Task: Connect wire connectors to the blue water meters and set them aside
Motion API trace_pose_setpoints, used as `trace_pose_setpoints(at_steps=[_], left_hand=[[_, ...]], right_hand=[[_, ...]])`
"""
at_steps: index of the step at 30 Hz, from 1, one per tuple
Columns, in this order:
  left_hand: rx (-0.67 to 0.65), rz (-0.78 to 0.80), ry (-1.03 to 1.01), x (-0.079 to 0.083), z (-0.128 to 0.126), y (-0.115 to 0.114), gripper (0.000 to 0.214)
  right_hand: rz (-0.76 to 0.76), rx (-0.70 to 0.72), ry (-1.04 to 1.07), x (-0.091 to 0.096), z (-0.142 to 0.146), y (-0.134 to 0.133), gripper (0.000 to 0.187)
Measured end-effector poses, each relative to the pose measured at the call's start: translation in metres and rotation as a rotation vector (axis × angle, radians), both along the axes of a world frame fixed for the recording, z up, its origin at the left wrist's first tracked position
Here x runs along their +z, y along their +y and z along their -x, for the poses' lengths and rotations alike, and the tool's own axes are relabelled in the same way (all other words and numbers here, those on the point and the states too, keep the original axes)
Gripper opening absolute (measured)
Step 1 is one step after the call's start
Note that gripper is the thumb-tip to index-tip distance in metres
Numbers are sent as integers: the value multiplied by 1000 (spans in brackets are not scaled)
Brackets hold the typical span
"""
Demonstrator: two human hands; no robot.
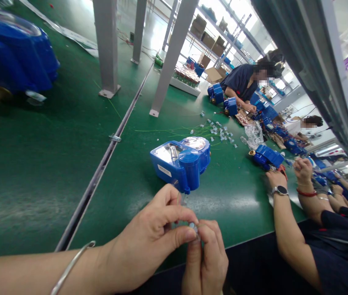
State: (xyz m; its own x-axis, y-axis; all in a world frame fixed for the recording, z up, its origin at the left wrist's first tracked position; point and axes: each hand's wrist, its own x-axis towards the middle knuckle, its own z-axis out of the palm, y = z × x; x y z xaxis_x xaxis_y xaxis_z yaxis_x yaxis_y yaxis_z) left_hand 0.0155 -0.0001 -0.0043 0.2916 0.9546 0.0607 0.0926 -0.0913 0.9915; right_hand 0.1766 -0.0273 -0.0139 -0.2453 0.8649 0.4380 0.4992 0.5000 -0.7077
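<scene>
My left hand (pixel 152 231), with a silver bangle at the wrist, pinches a small clear plastic seal (pixel 193 226) between thumb and forefinger. Against the seal's other side press the fingers of my right hand (pixel 207 254). Only part of the seal shows between the fingertips. Just beyond my hands a blue water meter (pixel 181 162) lies on the green bench, its clear window facing up. A thin wire seems to run from the meter's near edge to my left fingers, partly hidden by them.
Several loose clear seals (pixel 221 132) with thin green wires lie behind the meter. A larger-looking blue meter (pixel 10 53) sits at the left. Metal posts (pixel 106 49) and a slot (pixel 100 172) cross the bench. Co-workers handle other blue meters (pixel 266 157) at the right.
</scene>
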Motion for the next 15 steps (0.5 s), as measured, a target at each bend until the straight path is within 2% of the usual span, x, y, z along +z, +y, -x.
trace_pose_setpoints(at_steps=[2, 4, 6, 7, 8, 9, 10, 13, 15], left_hand=[[25, 10, 36, 2, 0, -2, 12], [10, -18, 65, 5, 0, -3, 15], [-50, -77, 82, 8, 1, -4, 25], [-76, -109, 87, 9, 2, -3, 29], [-84, -134, 92, 10, 2, -3, 31], [-65, -146, 100, 9, 3, -3, 31], [-28, -150, 106, 9, 3, -3, 29], [69, -148, 119, 6, 3, -4, 23], [71, -151, 119, 5, 3, -5, 24]], right_hand=[[239, -23, 197, 0, 3, -1, 16], [560, 2, 550, 0, 7, 0, 16], [890, 133, 907, 2, 11, 4, 21], [998, 193, 1016, 2, 12, 5, 22], [1042, 218, 1044, 2, 13, 5, 23], [1011, 183, 991, 2, 13, 4, 23], [905, 102, 875, 1, 13, 2, 21], [452, -123, 382, -4, 10, -9, 16], [315, -172, 237, -7, 8, -14, 14]])
